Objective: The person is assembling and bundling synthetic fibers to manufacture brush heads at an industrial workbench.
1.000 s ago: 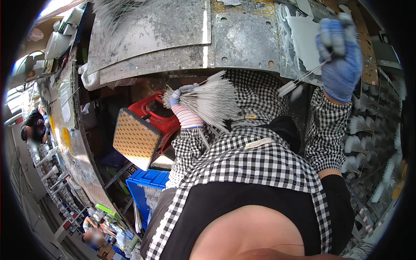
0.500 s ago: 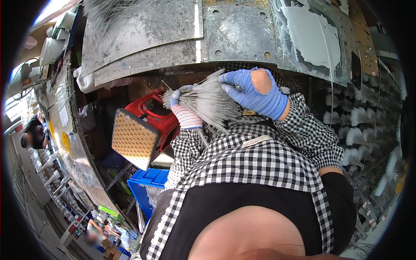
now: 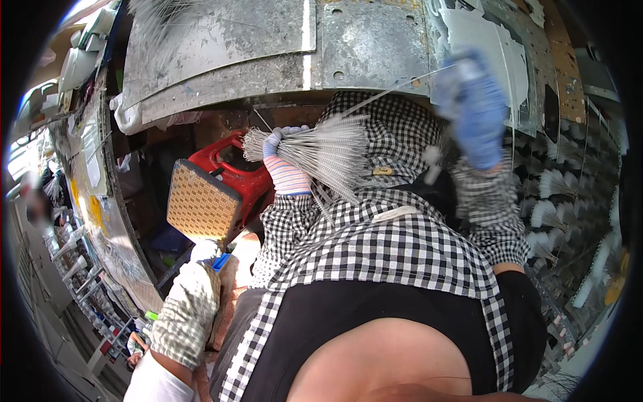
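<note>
My left hand point(image 3: 286, 166), in a striped glove, is wrapped round a fanned bundle of thin wire brushes point(image 3: 338, 151). Their bare wire ends stick out to the left, and the pale bristled ends spread to the right. Up and to the right, over the table's edge, my right hand point(image 3: 477, 110) in a blue glove is smeared by motion. A single thin wire brush point(image 3: 395, 89) runs from its fingertips down toward the top of the bundle. Whether that brush still touches the bundle, I cannot tell.
The metal-topped workbench point(image 3: 375, 47) spans the front, with a pale sheet point(image 3: 485, 43) at right. A red stool point(image 3: 251, 177) and a patterned stool seat point(image 3: 203, 203) stand left. A co-worker's checked sleeve point(image 3: 187, 308) reaches in at lower left. Racked brushes point(image 3: 552, 211) line the right.
My right hand has moved up and right from the bundle, drawing one wire brush with it. My left hand stays about the bundle. A co-worker's arm has come in at lower left, covering the blue bin.
</note>
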Tool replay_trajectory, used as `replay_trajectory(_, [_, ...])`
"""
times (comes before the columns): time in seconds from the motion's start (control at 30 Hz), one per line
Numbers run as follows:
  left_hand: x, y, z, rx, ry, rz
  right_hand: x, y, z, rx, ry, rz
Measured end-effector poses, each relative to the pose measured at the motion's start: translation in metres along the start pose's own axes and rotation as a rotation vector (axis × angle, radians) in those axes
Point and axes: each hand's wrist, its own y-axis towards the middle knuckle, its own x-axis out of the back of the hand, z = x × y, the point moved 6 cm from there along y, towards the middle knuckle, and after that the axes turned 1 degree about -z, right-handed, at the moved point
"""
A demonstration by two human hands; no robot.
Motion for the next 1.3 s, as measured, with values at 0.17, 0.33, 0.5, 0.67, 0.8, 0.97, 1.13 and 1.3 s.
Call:
replay_trajectory(0.17, [-0.014, -0.007, 0.001, 0.035, -0.128, 0.007, 0.053, 0.024, 0.077, 0.030, -0.159, -0.056])
replay_trajectory(0.33, [-0.039, -0.020, 0.003, 0.017, -0.048, 0.063, 0.018, 0.047, 0.045, 0.089, -0.138, -0.043])
replay_trajectory(0.5, [-0.065, -0.030, -0.001, -0.049, 0.110, 0.143, -0.048, 0.013, -0.068, -0.512, -0.361, 0.335])
replay_trajectory(0.67, [-0.088, -0.037, 0.000, -0.080, 0.321, 0.103, -0.079, 0.006, -0.089, -0.349, -0.496, 0.470])
replay_trajectory(0.8, [-0.138, -0.038, -0.026, -0.124, 0.232, 0.309, -0.053, 0.062, 0.043, 0.335, -0.743, 0.096])
replay_trajectory(0.97, [-0.219, -0.044, -0.060, -0.346, 0.689, 0.727, -0.050, 0.079, 0.089, 0.202, -0.514, 0.073])
replay_trajectory(1.13, [-0.302, -0.080, -0.022, -1.237, 1.122, 1.223, -0.036, 0.097, 0.037, 0.516, -0.229, -0.058])
replay_trajectory(1.3, [-0.335, -0.063, -0.010, -0.706, 0.893, 1.351, -0.031, 0.106, 0.074, 0.913, -0.589, -0.112])
